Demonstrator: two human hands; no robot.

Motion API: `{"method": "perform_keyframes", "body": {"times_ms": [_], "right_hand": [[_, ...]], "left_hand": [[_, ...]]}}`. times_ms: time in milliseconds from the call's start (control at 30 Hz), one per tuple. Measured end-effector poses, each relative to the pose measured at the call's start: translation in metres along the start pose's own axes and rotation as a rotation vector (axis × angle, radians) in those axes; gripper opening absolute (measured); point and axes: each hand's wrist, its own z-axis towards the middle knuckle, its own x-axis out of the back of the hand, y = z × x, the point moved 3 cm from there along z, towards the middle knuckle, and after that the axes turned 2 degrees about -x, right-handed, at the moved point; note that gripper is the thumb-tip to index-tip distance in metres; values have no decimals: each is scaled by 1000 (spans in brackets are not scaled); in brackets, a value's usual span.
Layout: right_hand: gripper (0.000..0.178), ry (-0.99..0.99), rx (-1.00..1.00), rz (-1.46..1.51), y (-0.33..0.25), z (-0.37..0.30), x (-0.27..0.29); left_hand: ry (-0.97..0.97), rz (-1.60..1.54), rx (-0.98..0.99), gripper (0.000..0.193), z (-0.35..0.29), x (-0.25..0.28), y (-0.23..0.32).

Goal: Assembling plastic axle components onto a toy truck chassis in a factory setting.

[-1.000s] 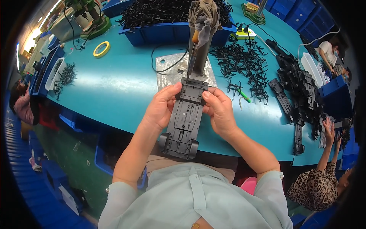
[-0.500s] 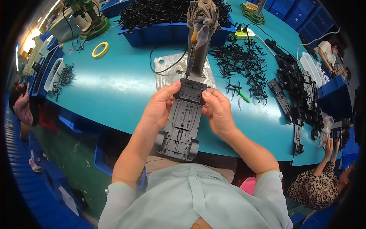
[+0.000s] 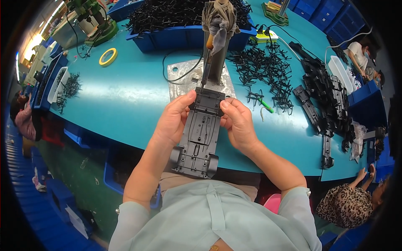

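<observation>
My left hand (image 3: pixel 173 119) and my right hand (image 3: pixel 240 122) grip a long black plastic toy car chassis (image 3: pixel 200 130) from its two sides, thumbs on the far end. The chassis slants toward my body, its wider end with two rounded side pieces near my waist. At its far edge stands the thin metal rod of an orange-handled tool (image 3: pixel 209 42), which looks like a soldering iron. Cloth ties that tool to an upright metal post (image 3: pixel 218 58) on a metal plate (image 3: pixel 176 88). Whether the rod's tip touches the chassis I cannot tell.
Behind the post, a blue bin (image 3: pixel 167 40) overflows with black parts. To the right lie loose black parts (image 3: pixel 268 71), a green-handled tool (image 3: pixel 266 105) and stacked black chassis (image 3: pixel 322 92). Yellow tape (image 3: pixel 108 57) lies left. A co-worker in a spotted top (image 3: pixel 345 205) sits at right.
My hands and the chassis hold nearly the same place by the rod. The spotted-top co-worker's hands have drawn back from the things at the table's right side.
</observation>
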Motion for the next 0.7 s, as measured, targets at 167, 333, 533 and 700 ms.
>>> {"method": "perform_keyframes", "body": {"times_ms": [167, 333, 533, 700], "right_hand": [[24, 5, -3, 1, -1, 0, -1], [25, -12, -9, -1, -1, -2, -3], [26, -55, -79, -43, 10, 2, -2], [26, -84, -98, -56, 8, 7, -12]], "left_hand": [[-22, -31, 2, 27, 1, 2, -1], [-20, -48, -14, 27, 3, 9, -7], [-2, -92, 14, 33, -9, 14, -12], [28, -114, -39, 35, -17, 13, -3]]}}
